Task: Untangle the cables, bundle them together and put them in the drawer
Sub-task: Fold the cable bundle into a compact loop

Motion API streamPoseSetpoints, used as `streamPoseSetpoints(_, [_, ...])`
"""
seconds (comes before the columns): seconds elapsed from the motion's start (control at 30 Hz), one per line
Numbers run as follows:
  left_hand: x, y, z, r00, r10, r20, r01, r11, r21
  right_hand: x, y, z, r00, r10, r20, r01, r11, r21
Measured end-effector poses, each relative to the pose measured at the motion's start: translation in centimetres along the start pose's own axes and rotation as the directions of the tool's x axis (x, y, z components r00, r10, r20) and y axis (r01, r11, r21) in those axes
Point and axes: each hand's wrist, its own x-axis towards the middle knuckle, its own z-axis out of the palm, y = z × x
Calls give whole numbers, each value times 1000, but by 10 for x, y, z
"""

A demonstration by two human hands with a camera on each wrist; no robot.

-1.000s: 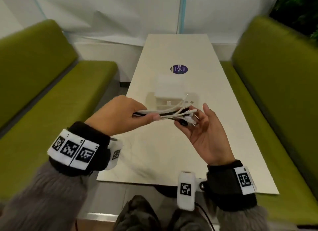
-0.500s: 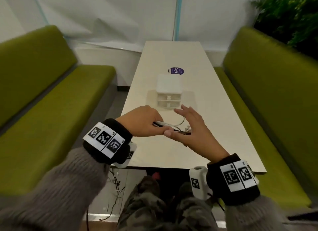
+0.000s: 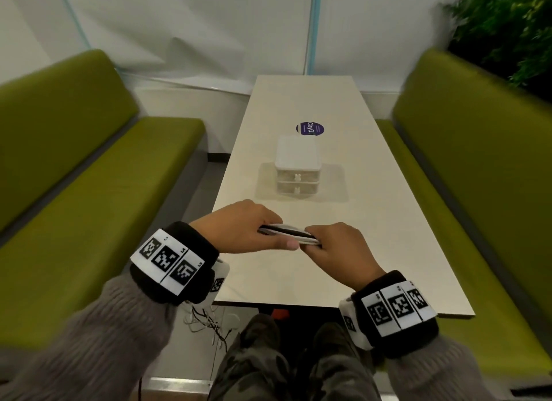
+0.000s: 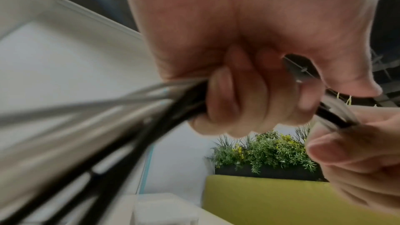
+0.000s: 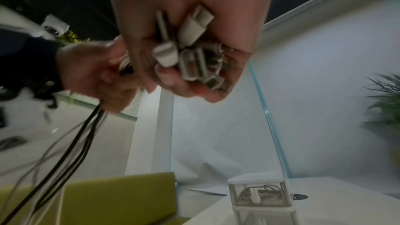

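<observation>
A bunch of black and white cables (image 3: 286,233) runs level between my two hands, just above the near part of the table (image 3: 388,221). My left hand (image 3: 239,230) grips the bunch in a fist (image 4: 249,95), and the long ends (image 4: 86,126) hang down from it past the table's edge (image 3: 209,323). My right hand (image 3: 331,248) closes round the other end, with several white plugs (image 5: 190,54) packed in its palm. The small white two-drawer box (image 3: 298,168) stands at mid-table beyond my hands, both drawers pushed in.
Green benches (image 3: 104,206) flank the table on both sides. A purple round sticker (image 3: 310,128) lies behind the drawer box. A plant (image 3: 507,27) stands at the far right. My knees are under the table's near edge.
Both hands have come down and toward me with the cables. The right hand, palm up and open a second ago, has turned over and closed round the plug ends.
</observation>
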Motion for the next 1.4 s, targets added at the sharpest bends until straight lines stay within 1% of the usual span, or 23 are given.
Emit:
streamPoseSetpoints(0.07, [1, -4, 6, 999, -31, 18, 32, 996, -82, 4, 0, -2, 1000, 14, 3, -13, 999, -53])
streamPoseSetpoints(0.13, [4, -5, 10, 999, -35, -9, 34, 992, -124, 9, -3, -7, 1000, 22, 16, -20, 995, -99])
streamPoseSetpoints(0.2, [10, -3, 16, 990, 64, -129, -67, 998, -17, 15, -8, -13, 1000, -2, 7, 3, 986, -167])
streamPoseSetpoints(0.23, [13, -1, 22, 971, 140, -194, -132, 990, 52, 17, -10, -16, 1000, -14, 5, 14, 977, -213])
streamPoseSetpoints(0.27, [15, 3, 28, 952, 183, -245, -173, 983, 60, 20, -10, -19, 1000, -21, 0, 20, 971, -240])
streamPoseSetpoints(0.37, [15, 10, 39, 967, 74, -244, -102, 989, -103, 23, -4, -28, 999, -17, -41, 6, 968, -251])
streamPoseSetpoints(0.47, [16, 10, 44, 981, 21, -192, -32, 998, -52, 26, 6, -25, 993, -41, -113, 21, 985, -173])
streamPoseSetpoints(0.57, [21, 8, 43, 963, -25, -268, -10, 992, -126, 26, 26, -16, 946, -79, -315, 59, 996, -72])
streamPoseSetpoints(0.6, [23, 6, 42, 948, -35, -318, -18, 987, -162, 25, 33, -13, 910, -26, -413, 48, 998, 43])
streamPoseSetpoints(0.63, [22, 4, 42, 928, -43, -370, -30, 981, -191, 20, 37, -10, 872, 110, -476, 7, 971, 237])
streamPoseSetpoints(0.67, [22, 3, 42, 909, -55, -413, -37, 977, -212, 14, 37, -8, 835, 283, -472, -19, 872, 489])
streamPoseSetpoints(0.7, [22, 3, 41, 893, -66, -445, -40, 974, -224, 9, 35, -4, 814, 437, -382, -44, 703, 710])
streamPoseSetpoints(0.73, [23, 1, 42, 881, -72, -468, -44, 972, -232, 5, 32, 4, 827, 505, -246, -68, 524, 849])
streamPoseSetpoints(0.77, [24, 2, 44, 873, -76, -482, -49, 969, -240, 3, 26, 12, 868, 487, -96, -115, 385, 916])
streamPoseSetpoints(0.83, [25, 5, 51, 877, -62, -476, -63, 968, -244, 4, 11, 27, 935, 319, 153, -228, 212, 950])
streamPoseSetpoints(0.87, [26, 7, 57, 885, -54, -462, -67, 968, -241, 5, 4, 33, 948, 248, 197, -242, 169, 955])
streamPoseSetpoints(0.97, [24, 11, 74, 898, -11, -440, -93, 973, -213, 15, -6, 29, 959, 205, 195, -206, 33, 978])
streamPoseSetpoints(1.0, [23, 12, 80, 905, 9, -425, -93, 979, -179, 18, -5, 25, 956, 223, 191, -182, -57, 982])
streamPoseSetpoints(1.1, [25, 16, 92, 943, 28, -330, -54, 996, -68, 23, -2, 15, 936, 304, 179, -45, -401, 915])
streamPoseSetpoints(1.13, [27, 15, 94, 956, 18, -293, -37, 998, -59, 22, -2, 14, 929, 322, 183, -17, -458, 889])
streamPoseSetpoints(1.17, [29, 15, 95, 963, 4, -268, -21, 998, -58, 22, -1, 14, 924, 332, 189, -7, -479, 878])
streamPoseSetpoints(1.3, [32, 14, 96, 977, -8, -214, 4, 1000, -20, 21, -1, 15, 902, 367, 227, -23, -485, 874])
streamPoseSetpoints(1.4, [30, 13, 93, 988, -54, -147, 28, 984, -177, 20, 0, 12, 891, 392, 228, -16, -476, 879])
